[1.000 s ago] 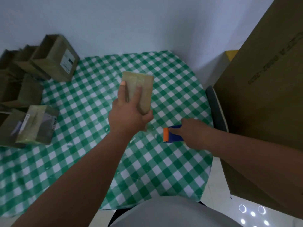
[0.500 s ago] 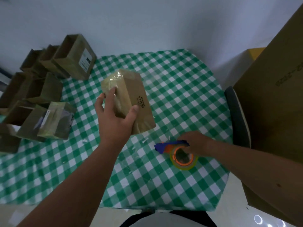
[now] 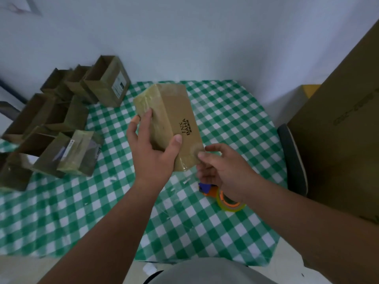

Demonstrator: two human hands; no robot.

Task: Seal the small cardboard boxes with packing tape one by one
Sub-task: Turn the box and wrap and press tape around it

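My left hand [image 3: 152, 152] grips a small closed cardboard box [image 3: 174, 119] with black print, held tilted above the checked table. Shiny tape covers its far end and near corner. My right hand [image 3: 221, 169] reaches to the box's near right corner, thumb on the taped top face, fingers loosely curved beneath. The tape dispenser [image 3: 223, 196], orange and blue with a yellowish roll, lies on the table under my right wrist, partly hidden. No hand holds it.
Several open small boxes [image 3: 61, 103] crowd the table's left side, with a taped one [image 3: 75, 152] in front. A large cardboard box [image 3: 338, 130] stands on a dark chair [image 3: 293, 160] at the right. The green checked cloth [image 3: 225, 119] ends at a white wall.
My right hand has let go of the tape dispenser and risen to the box's near corner. My left hand has kept its grip and brought the box slightly nearer the right hand.
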